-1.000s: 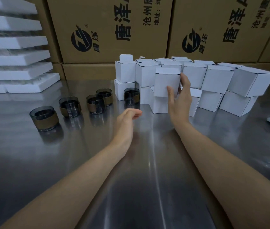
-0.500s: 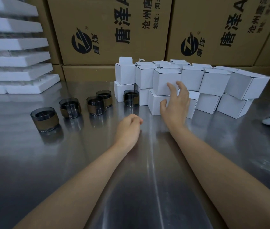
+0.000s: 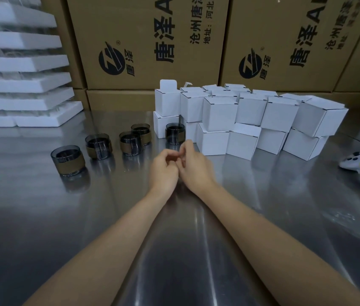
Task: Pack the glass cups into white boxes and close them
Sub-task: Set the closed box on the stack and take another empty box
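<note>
Smoky glass cups (image 3: 68,160), tan-banded

white boxes (image 3: 220,112), smoky dark glass cups (image 3: 68,159) with olive-brown bands, brown cartons (image 3: 148,40)

Left hand (image 3: 163,171) and right hand (image 3: 194,170) at frame centre, side by side and touching; fingers of both curled inward, fingertips meeting; bare left forearm (image 3: 108,235) and right forearm (image 3: 263,228) converge from the lower corners.
</note>
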Available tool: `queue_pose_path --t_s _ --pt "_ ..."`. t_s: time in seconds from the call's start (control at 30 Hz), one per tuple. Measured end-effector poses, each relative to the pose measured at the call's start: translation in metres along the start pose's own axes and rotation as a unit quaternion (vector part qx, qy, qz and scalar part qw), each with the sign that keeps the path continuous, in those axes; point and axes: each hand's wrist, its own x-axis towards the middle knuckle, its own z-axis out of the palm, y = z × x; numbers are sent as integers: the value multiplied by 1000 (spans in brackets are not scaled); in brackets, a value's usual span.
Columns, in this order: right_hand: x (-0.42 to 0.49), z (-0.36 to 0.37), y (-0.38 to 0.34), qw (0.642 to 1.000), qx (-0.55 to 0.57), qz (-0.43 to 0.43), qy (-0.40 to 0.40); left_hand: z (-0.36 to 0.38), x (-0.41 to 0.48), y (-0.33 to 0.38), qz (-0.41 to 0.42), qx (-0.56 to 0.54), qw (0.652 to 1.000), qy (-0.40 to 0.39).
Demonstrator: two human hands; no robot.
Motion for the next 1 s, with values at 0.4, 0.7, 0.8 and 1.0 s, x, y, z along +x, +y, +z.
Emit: queue_pose_path --t_s 0.4,0.7,0.8,1.0 --pt "14 0 -1 994 -91 -44 -51 -8 48 19 39 99 993 54" --pt "49 22 13 991 -101 -72 -57 -1 205 68 87 181 975 95" --pt "66 32 14 987 -100 -95 -77 5 258 74 75 246 964 73" --pt "85 43 18 987 -46 -113 -107 35 330 64 74 417 906 -15"
